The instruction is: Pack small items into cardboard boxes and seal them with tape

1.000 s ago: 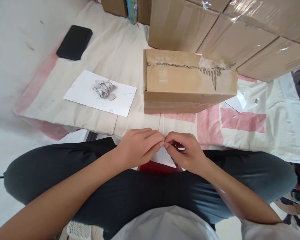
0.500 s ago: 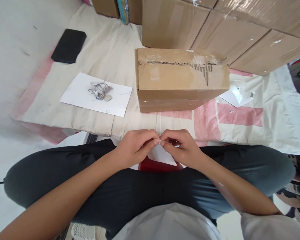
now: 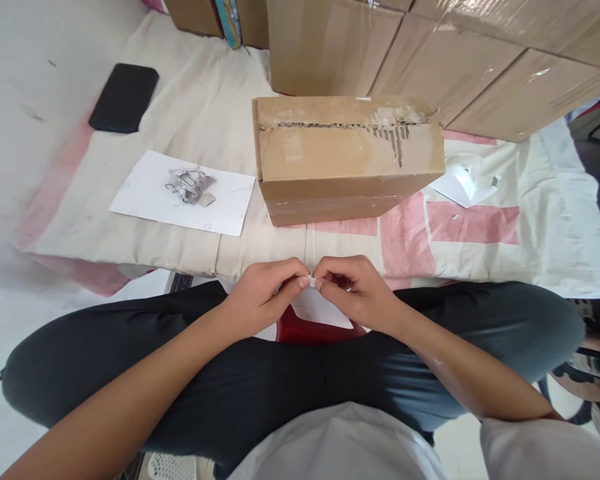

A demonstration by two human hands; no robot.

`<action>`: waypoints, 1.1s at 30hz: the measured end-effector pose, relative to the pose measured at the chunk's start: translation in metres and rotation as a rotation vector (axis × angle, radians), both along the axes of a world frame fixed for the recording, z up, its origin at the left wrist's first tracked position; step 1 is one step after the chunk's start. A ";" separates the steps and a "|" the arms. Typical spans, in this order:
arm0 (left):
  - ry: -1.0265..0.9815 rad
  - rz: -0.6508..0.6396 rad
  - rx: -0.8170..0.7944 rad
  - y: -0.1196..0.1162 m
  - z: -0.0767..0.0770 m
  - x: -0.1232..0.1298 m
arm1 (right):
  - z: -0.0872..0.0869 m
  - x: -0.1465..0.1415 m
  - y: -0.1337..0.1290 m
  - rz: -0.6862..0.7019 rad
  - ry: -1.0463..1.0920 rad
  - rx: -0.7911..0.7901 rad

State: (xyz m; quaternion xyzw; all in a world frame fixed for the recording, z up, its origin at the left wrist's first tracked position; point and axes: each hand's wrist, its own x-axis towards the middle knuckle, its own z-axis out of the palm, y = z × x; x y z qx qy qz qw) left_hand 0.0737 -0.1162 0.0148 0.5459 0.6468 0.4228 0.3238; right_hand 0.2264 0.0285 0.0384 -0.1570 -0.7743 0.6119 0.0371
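Between my two hands, just in front of the cloth's near edge, is a small white piece (image 3: 313, 283), too small to make out its kind. My left hand (image 3: 267, 293) pinches one end of it between thumb and forefinger. The other end is pinched by my right hand (image 3: 357, 290), its fingers curled. Below them a white paper sheet (image 3: 320, 310) lies over a red surface (image 3: 300, 330) between my legs. On the cloth to the left, a white sheet (image 3: 143, 193) bears a small heap of metal clips (image 3: 190, 183), whose exact kind I cannot tell.
A cardboard box (image 3: 350, 157) with a torn top edge stands ahead of my hands. Behind it are stacked taped cartons (image 3: 450, 60). A black flat object (image 3: 124, 98) lies at the far left, and a folded white paper (image 3: 463, 187) at right, on the cloth (image 3: 550, 220).
The view has shifted slightly, so the things on the cloth sit further left. My hands remain pinched together, with a little more of the white piece showing between the fingertips.
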 end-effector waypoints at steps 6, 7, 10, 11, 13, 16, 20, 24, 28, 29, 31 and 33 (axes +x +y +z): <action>-0.008 0.011 -0.006 -0.001 -0.001 0.000 | 0.000 0.000 0.000 -0.006 -0.014 -0.012; -0.013 0.013 -0.005 -0.001 -0.001 0.000 | -0.001 0.000 0.000 -0.007 -0.013 -0.013; -0.021 0.011 0.000 -0.001 -0.001 0.001 | -0.002 0.000 0.000 -0.006 -0.018 -0.019; -0.022 0.010 0.003 -0.001 -0.001 0.001 | -0.002 0.000 0.000 -0.005 -0.018 -0.022; -0.023 0.011 0.003 -0.001 -0.001 0.001 | -0.003 0.000 0.000 -0.004 -0.014 -0.025; -0.017 0.014 -0.004 -0.001 0.000 0.001 | -0.002 0.000 0.001 -0.005 -0.013 -0.026; -0.021 0.012 -0.008 -0.001 0.000 0.000 | -0.001 0.000 0.001 -0.007 -0.019 -0.027; -0.025 0.012 0.017 -0.001 -0.001 0.000 | -0.002 0.000 0.001 -0.004 -0.023 -0.036; -0.021 0.014 0.018 0.000 0.000 0.000 | -0.003 0.001 0.001 -0.005 -0.020 -0.042; -0.020 0.014 0.015 0.000 0.000 0.000 | -0.003 0.001 0.001 -0.004 -0.018 -0.043; -0.019 0.017 0.009 0.000 0.001 0.000 | -0.003 0.001 0.001 -0.003 -0.017 -0.047; -0.023 0.019 0.002 -0.001 0.002 0.000 | -0.002 0.001 0.001 -0.004 -0.020 -0.050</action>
